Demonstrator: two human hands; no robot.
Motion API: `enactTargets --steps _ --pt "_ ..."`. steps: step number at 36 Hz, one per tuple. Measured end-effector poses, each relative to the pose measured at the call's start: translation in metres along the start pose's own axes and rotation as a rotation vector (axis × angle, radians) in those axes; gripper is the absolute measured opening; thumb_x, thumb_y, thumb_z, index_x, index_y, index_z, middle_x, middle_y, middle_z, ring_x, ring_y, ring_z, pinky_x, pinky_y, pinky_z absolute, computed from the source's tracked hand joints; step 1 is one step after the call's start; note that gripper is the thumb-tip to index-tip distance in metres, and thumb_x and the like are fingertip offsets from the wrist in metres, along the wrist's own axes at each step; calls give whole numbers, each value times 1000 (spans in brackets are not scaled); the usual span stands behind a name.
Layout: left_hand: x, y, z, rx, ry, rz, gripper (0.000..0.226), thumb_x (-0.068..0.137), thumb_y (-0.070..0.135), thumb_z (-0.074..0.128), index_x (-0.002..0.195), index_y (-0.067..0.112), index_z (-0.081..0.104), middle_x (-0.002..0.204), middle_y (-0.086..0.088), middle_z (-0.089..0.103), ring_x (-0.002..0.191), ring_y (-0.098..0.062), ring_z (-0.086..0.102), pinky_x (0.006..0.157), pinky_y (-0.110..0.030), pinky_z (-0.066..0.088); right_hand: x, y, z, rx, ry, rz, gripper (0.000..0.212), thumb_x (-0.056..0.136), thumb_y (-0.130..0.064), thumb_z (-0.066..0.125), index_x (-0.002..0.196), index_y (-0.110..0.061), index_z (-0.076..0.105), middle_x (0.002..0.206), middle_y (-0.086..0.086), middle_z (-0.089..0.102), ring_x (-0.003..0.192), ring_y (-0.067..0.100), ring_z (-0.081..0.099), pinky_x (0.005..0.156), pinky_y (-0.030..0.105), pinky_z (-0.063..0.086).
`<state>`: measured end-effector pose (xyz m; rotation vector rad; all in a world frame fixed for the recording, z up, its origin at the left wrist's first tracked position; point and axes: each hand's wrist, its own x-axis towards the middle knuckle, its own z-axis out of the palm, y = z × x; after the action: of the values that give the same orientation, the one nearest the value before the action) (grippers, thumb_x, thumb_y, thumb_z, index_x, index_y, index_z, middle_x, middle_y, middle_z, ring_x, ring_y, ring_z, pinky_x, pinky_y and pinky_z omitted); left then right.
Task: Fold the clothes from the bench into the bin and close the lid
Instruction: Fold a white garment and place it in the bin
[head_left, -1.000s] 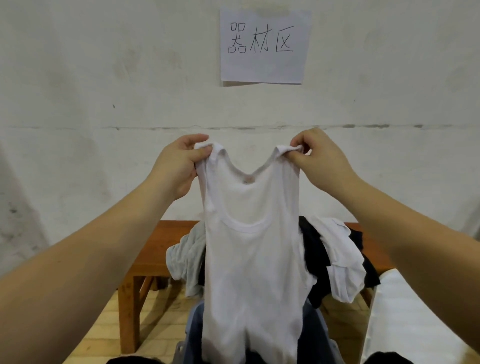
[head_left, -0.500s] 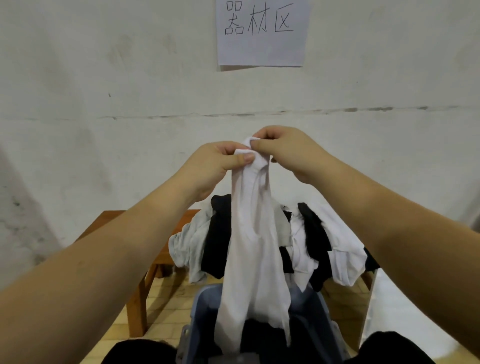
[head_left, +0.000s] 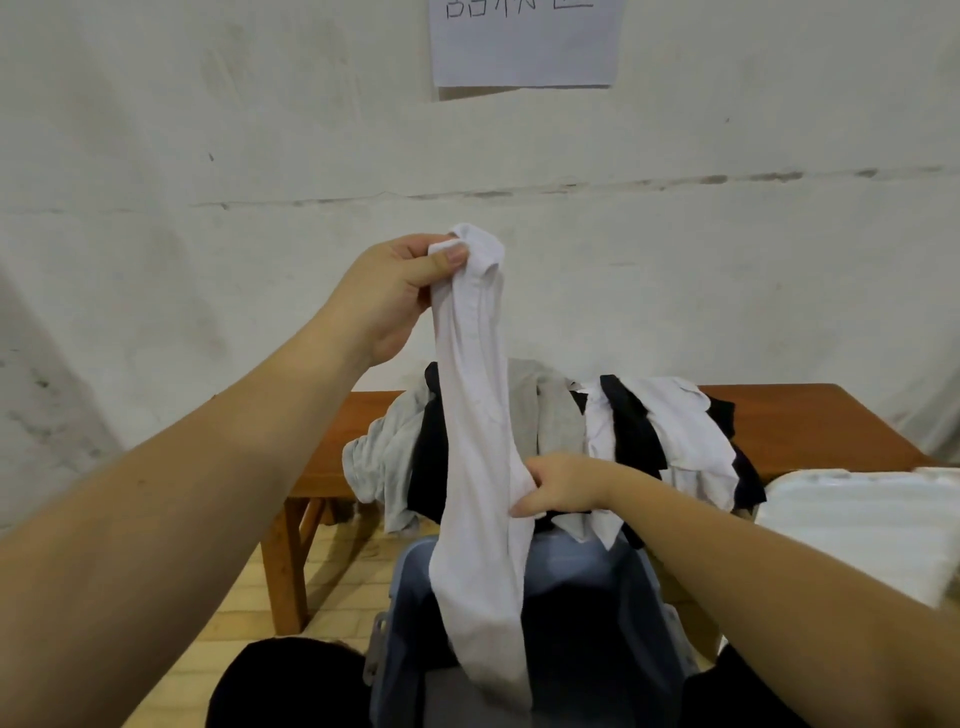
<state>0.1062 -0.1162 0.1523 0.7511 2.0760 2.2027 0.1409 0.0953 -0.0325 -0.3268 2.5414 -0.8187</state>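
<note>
Left hand (head_left: 395, 296) pinches the long white cotton vest (head_left: 480, 441) at its top; right hand (head_left: 563, 486) grips mid-length; the loose hem, seemingly inside the blue plastic bin (head_left: 597, 597), may unfold

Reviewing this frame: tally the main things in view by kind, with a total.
Hands: 2, the left hand and right hand, both gripping the white garment
Held garments: 1
Clothes piles: 1
Benches: 1
Bins: 1
Wall papers: 1
Total: 7
</note>
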Motion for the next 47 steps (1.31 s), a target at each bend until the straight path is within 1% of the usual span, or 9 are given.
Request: enactTargets --steps 7,14,19,26,30,33,40,44,47 --pt "-2 1 -18 -11 81 -4 16 97 11 58 105 6 71 99 -4 75 97 -17 69 87 -27 53 -8 14 -14 40 -46 66 44 80 -54 73 116 -31 66 113 -14 69 105 8 64 101 31 47" --pt "-7 -5 -32 -31 218 -57 25 94 16 64 116 7 68 106 -3 75 98 -17 70 84 -30 55 -22 54 -23 248 182 116 38 84 -44 73 99 -10 67 96 3 69 90 20 63 93 38 52" --pt "-10 -5 -32 -60 299 -104 22 91 14 67 111 8 70 98 -2 76 89 -16 71 79 -29 57 -43 58 -30 411 369 73 20 93 -35 66 98 -16 68 87 -3 67 75 8 59 69 19 45" --pt "-7 4 -11 -253 334 -325 12 88 7 68 100 5 66 87 -5 72 77 -21 71 71 -33 60 -49 13 -40 1009 381 -198 30 98 -14 55 128 -13 59 124 2 69 117 15 63 95 28 48" --pt "-2 12 19 -330 272 -365 9 91 4 65 100 2 64 85 -9 70 73 -24 71 60 -32 60 -40 -23 -34 953 286 -243 43 97 -12 58 138 -21 51 118 -17 67 113 4 64 98 25 49" --pt "4 14 35 -368 234 -393 10 91 3 64 101 1 64 84 -10 69 68 -24 71 57 -34 59 -29 -41 -28 876 266 -234 37 92 -24 67 128 -21 59 123 1 69 116 19 65 105 40 48" --pt "11 -9 41 -394 245 -313 10 97 7 59 101 -1 62 94 -13 65 84 -27 69 85 -40 60 -26 -47 -31 916 300 -228 41 94 -33 66 129 -15 57 125 8 67 116 25 64 103 44 49" --pt "-1 -46 30 -173 174 -357 62 97 40 59 150 20 32 128 -10 55 112 -27 61 92 -42 54 -33 -42 -43 1131 392 -288 39 97 -28 60 132 -9 56 128 12 66 118 26 63 98 39 51" --pt "-33 -87 28 -27 55 -482 70 88 62 59 144 26 36 139 -3 50 119 -23 54 97 -45 50 -39 -38 -50 1237 464 -293 39 97 -28 60 131 -10 56 126 10 67 118 25 64 100 39 50"
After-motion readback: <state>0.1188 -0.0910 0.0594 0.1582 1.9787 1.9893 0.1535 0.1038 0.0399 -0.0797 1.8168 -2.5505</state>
